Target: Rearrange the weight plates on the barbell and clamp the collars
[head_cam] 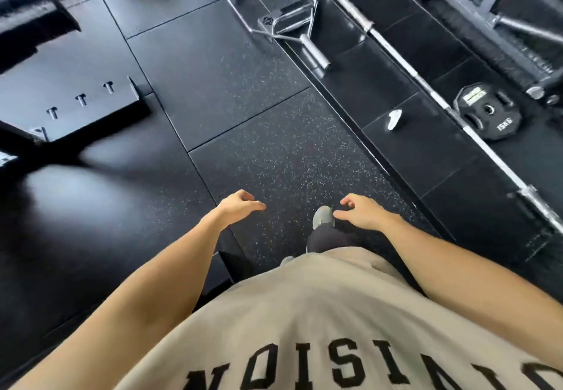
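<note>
At the far left a black steel base plate (70, 85) with three bolts stands on the smooth dark floor; in my judgement it is the foot of a rack, bolted so that it cannot move.

The left hand (236, 207) hangs in the air over the speckled rubber mat (243, 134), near the middle of it. The forearm is stretched forward and down. Its fingers are loosely curled and a little apart, and they hold nothing.

A grey shoe (323, 216) steps on the same mat just beside the right hand (361, 211), so I think the person is walking toward the equipment. The right hand has the same pose: forearm forward, fingers relaxed and slightly bent, nothing between them.

Further on, a hex bar (274, 9) lies across the left edge of the black lifting platform (420, 134), probably parked there out of the way.

On the platform a small white object (394, 119) lies alone; it may be a collar, but it is too small to tell. The barbell (426, 85) lies diagonally along the platform, well apart from both hands. One weight plate (487, 112), marked 15KG, rests flat just beside the bar, not on the sleeve, so loading is not yet done.
</note>
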